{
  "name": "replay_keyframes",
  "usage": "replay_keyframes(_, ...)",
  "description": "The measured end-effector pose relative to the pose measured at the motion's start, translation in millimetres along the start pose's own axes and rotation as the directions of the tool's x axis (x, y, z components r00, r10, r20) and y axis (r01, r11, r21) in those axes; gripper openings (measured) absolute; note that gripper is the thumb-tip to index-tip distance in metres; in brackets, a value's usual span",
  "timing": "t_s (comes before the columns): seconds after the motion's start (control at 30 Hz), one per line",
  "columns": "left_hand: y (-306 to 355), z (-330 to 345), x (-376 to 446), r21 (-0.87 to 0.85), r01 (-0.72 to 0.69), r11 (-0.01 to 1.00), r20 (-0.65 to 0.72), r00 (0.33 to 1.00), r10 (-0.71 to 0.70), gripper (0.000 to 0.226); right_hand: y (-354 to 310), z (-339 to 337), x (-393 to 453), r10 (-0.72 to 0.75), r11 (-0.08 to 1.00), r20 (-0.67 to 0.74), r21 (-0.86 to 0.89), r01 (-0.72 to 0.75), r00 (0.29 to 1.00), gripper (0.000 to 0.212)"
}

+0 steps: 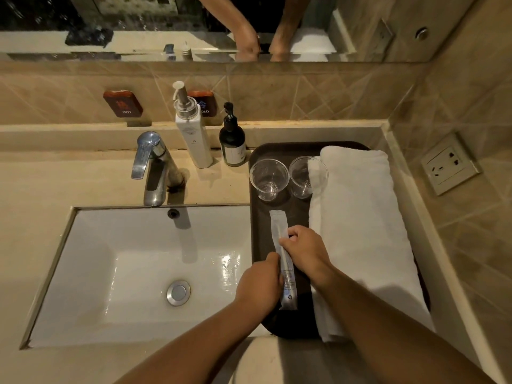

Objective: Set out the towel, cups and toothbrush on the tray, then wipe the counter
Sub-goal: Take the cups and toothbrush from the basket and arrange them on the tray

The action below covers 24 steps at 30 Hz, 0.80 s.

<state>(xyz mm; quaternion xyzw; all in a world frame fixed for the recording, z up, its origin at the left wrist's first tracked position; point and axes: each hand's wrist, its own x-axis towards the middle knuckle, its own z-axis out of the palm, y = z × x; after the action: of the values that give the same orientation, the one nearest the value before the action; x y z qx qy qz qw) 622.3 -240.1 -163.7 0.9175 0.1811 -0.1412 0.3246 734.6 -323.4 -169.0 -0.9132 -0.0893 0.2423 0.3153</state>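
On tray [257, 217] | toothbrush packet [280, 239] | between both hands, gripped

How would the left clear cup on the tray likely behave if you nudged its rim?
The left clear cup looks thin and empty, so probably light and easy to slide. It narrows toward the base, so a rim push may tip it. On the dark tray it would likely roll in a curve.

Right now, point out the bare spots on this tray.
Bare tray strip between the cups and the toothbrush packet, and along the sink-side edge. Crowded: folded towel fills the right half; both hands grip the packet.
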Motion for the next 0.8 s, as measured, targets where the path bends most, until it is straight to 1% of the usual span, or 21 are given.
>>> replay_keyframes(0.2,1,6,0,0.055,-0.033,0.998,0.012,0.999,0.032,0.021,8,2,-5,-0.009,0.999,-0.033,-0.045,0.007,0.999,0.015)
replay_keyframes(0.47,-1,10,-1,0.103,-0.05,0.993,0.003,0.999,0.05,0.011,10,0,-7,-0.049,0.996,-0.033,-0.08,0.047,0.998,0.029)
replay_keyframes(0.67,-1,10,-1,0.117,-0.08,0.99,-0.001,0.997,0.08,0.013,11,0,-10,-0.055,0.994,-0.068,-0.099,0.049,0.996,0.038)
replay_keyframes(0.8,0,7,-3,0.134,-0.096,0.986,0.004,0.995,0.097,0.017,9,-1,-13,-0.049,0.99,-0.098,-0.136,0.035,0.994,0.035)
